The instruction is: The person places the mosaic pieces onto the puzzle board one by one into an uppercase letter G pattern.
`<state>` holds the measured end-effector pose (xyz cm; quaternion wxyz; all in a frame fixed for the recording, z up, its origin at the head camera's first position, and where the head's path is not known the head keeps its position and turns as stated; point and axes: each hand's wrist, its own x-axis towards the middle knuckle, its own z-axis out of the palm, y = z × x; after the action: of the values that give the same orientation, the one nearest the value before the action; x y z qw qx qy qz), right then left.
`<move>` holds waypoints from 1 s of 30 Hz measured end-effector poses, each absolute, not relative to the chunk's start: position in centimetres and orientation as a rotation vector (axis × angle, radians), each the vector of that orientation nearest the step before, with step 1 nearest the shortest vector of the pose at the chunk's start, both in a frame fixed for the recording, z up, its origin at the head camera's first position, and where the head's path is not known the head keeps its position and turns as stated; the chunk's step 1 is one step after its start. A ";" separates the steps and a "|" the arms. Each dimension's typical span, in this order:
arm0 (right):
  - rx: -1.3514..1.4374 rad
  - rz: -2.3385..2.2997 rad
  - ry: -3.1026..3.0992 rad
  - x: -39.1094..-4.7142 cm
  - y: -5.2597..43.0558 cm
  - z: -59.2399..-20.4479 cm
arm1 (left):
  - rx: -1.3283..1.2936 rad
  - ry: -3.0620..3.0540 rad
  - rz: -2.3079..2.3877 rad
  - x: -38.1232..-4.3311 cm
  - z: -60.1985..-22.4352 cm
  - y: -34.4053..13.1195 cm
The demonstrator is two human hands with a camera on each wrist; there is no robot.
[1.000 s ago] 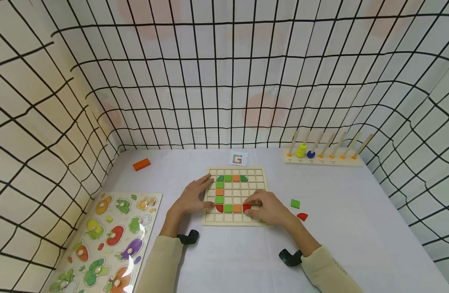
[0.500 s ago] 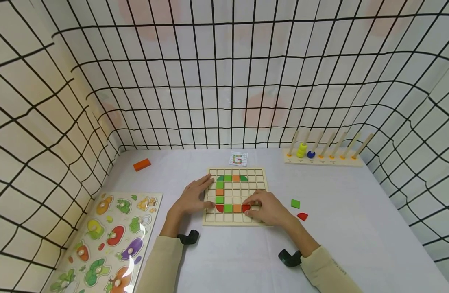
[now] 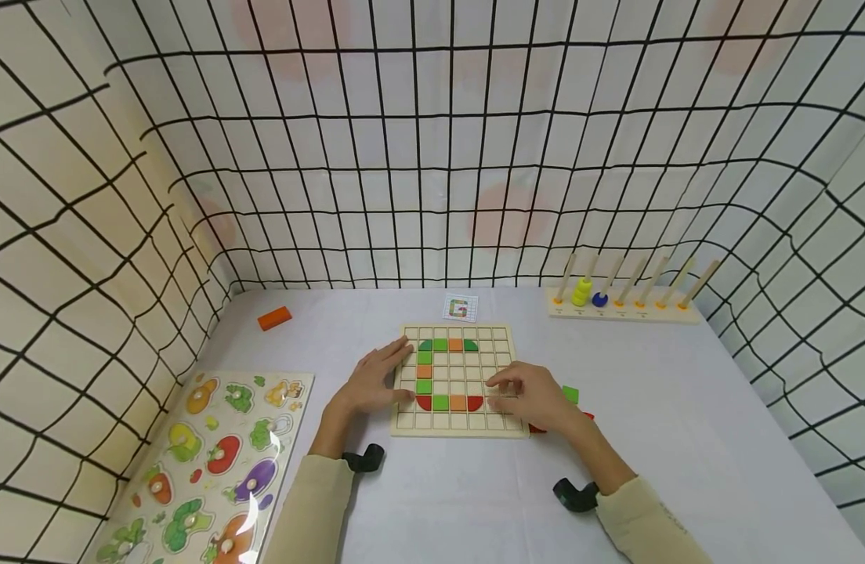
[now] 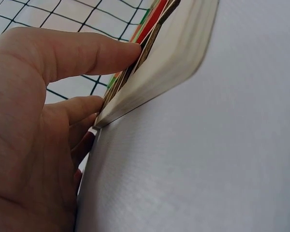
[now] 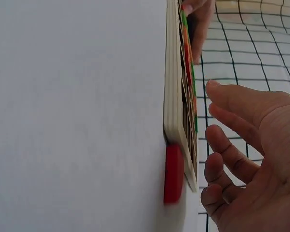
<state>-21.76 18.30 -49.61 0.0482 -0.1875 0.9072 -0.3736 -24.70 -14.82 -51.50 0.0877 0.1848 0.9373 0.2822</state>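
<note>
A wooden grid board (image 3: 468, 432) lies mid-table, bearing green, orange and red tiles in a C-like outline. Ending its lower row is a red quarter-round tile (image 3: 475, 403). My left hand (image 3: 367, 384) rests on the board's left edge, fingers spread; the left wrist view has the thumb at the rim. Over the board's right side is my right hand (image 3: 534, 398), fingers loosely bent, holding nothing in the right wrist view. Near it on the table lie a green square tile (image 3: 570, 394) and red pieces, partly hidden; one red piece (image 5: 173, 174) sits by the board's corner.
Behind the board lies a small pattern card (image 3: 461, 308). A peg stand (image 3: 623, 312) with yellow and blue beads is at back right, an orange block (image 3: 274, 318) at back left. A vegetable puzzle board (image 3: 207, 427) occupies the left; black netting (image 3: 446, 168) surrounds the table.
My right hand has let go of the red quarter-round tile, now lying in the lower row, and moved slightly right. The left hand has stayed in place.
</note>
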 end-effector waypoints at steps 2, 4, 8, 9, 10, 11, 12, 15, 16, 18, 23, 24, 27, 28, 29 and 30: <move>-0.563 -1.135 2.794 -21.7 19.1 -49.5 | 0.551 2.793 0.838 -24.7 -51.6 -14.8; -0.535 -1.119 2.821 -21.7 20.0 -49.4 | 0.553 2.795 0.836 -24.7 -51.6 -14.8; -0.460 -1.072 2.873 -21.6 21.7 -49.3 | 0.557 2.800 0.814 -24.7 -51.6 -14.8; -0.446 -1.063 2.886 -21.5 22.1 -49.3 | 0.558 2.802 0.809 -24.7 -51.5 -14.8; -0.436 -1.059 2.896 -21.5 22.5 -49.2 | 0.561 2.804 0.811 -24.7 -51.5 -14.8; -0.432 -1.057 2.901 -21.4 23.0 -49.2 | 0.564 2.805 0.815 -24.6 -51.5 -14.7; -0.422 -1.053 2.912 -21.3 23.4 -49.3 | 0.565 2.806 0.820 -24.6 -51.5 -14.7; -0.395 -1.024 2.932 -21.2 24.7 -49.5 | 0.568 2.804 0.831 -24.6 -51.4 -14.8; -0.388 -1.016 2.935 -21.2 25.0 -49.7 | 0.567 2.805 0.828 -24.6 -51.4 -14.8; -0.357 -1.003 2.939 -21.2 25.8 -49.9 | 0.567 2.802 0.823 -24.6 -51.4 -14.9; -0.316 -0.992 2.946 -21.2 27.5 -50.3 | 0.572 2.794 0.816 -24.7 -51.5 -14.9; -0.311 -0.988 2.949 -21.2 27.9 -50.3 | 0.571 2.791 0.810 -24.7 -51.5 -14.9; -0.269 -0.970 2.960 -21.0 28.8 -50.4 | 0.582 2.788 0.823 -24.7 -51.5 -14.9; -0.255 -0.964 2.960 -20.9 29.1 -50.4 | 0.586 2.787 0.825 -24.7 -51.5 -14.9; -0.241 -0.957 2.960 -20.8 29.3 -50.4 | 0.588 2.787 0.825 -24.7 -51.6 -15.0; -0.233 -0.952 2.957 -20.8 29.5 -50.4 | 0.590 2.788 0.824 -24.7 -51.6 -15.0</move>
<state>-20.79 29.52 -50.38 0.0134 -0.0749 0.9491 -0.3056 -24.72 -14.99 -51.60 0.0872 0.1981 0.9363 0.2767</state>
